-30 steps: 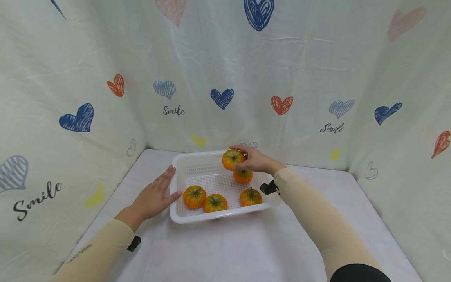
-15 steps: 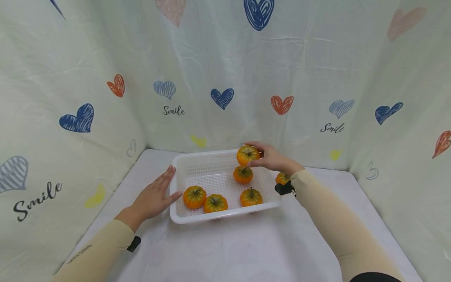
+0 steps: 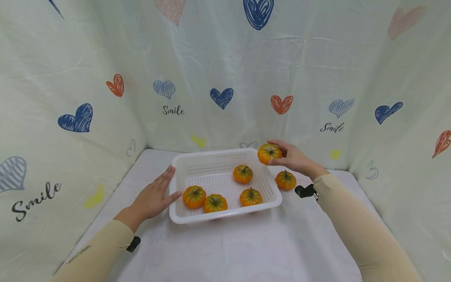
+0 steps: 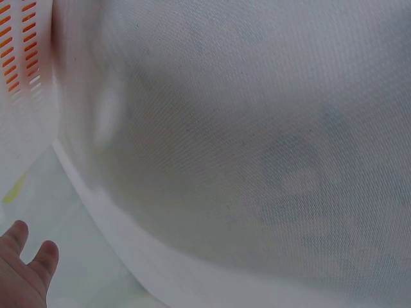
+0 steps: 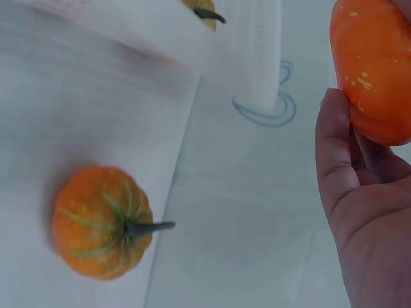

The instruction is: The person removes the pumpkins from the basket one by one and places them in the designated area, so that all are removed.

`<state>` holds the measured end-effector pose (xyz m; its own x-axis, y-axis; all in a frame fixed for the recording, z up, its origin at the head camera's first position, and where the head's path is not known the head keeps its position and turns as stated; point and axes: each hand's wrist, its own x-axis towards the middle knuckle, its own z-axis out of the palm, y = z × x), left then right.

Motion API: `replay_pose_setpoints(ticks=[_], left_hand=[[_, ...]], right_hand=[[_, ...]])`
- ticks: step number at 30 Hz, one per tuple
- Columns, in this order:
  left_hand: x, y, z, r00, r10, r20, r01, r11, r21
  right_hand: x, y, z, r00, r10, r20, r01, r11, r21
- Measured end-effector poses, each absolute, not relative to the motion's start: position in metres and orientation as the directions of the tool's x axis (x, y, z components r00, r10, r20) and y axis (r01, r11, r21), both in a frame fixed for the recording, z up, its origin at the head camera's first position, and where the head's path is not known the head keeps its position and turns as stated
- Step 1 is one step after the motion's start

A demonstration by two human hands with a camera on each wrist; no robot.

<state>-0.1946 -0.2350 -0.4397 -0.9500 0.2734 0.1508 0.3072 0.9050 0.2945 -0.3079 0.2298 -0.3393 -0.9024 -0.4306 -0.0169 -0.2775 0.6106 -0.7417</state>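
Note:
My right hand [image 3: 296,159] grips a small orange pumpkin [image 3: 269,154] by its side, above the back right corner of the white plastic basket [image 3: 225,214]. In the right wrist view the held pumpkin [image 5: 374,70] shows its smooth orange underside against the fingers. My left hand [image 3: 155,197] rests with straight fingers against the basket's left rim, the thumb over the edge. Several small pumpkins lie inside: one toward the back [image 3: 242,174], the others along the front, including a left one [image 3: 194,196]. Another pumpkin [image 3: 285,180] sits on the table just right of the basket.
A white cloth covers the table [image 3: 232,250]. Behind and on both sides hangs a pale curtain [image 3: 246,62] printed with hearts and lettering, close to the table's back edge. A dark strap piece [image 3: 305,191] sits at the right wrist.
My right hand has carried the pumpkin rightward from over the basket's back to its right corner. The pumpkin on the table has come into view from behind the arm. My left hand stays put.

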Motion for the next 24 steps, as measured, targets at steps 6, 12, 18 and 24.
replay_pose_setpoints(ticks=[6,12,18,24], left_hand=[[-0.195,-0.235,-0.440,-0.951,0.269,0.151,0.302,0.908,0.291],[-0.194,-0.235,-0.440,-0.953,0.267,0.145,0.299,0.907,0.297],[-0.193,-0.235,-0.441,-0.952,0.267,0.148,0.301,0.906,0.298],[-0.194,-0.236,-0.442,-0.949,0.274,0.156,0.309,0.906,0.288]], right_hand=[[-0.306,0.249,-0.342,-0.917,-0.400,-0.019,-0.252,0.614,-0.748],[-0.303,0.263,-0.346,-0.925,-0.379,-0.020,-0.236,0.616,-0.752],[-0.297,0.276,-0.350,-0.937,-0.347,-0.037,-0.195,0.608,-0.770],[-0.293,0.291,-0.356,-0.948,-0.314,-0.047,-0.162,0.605,-0.780]])
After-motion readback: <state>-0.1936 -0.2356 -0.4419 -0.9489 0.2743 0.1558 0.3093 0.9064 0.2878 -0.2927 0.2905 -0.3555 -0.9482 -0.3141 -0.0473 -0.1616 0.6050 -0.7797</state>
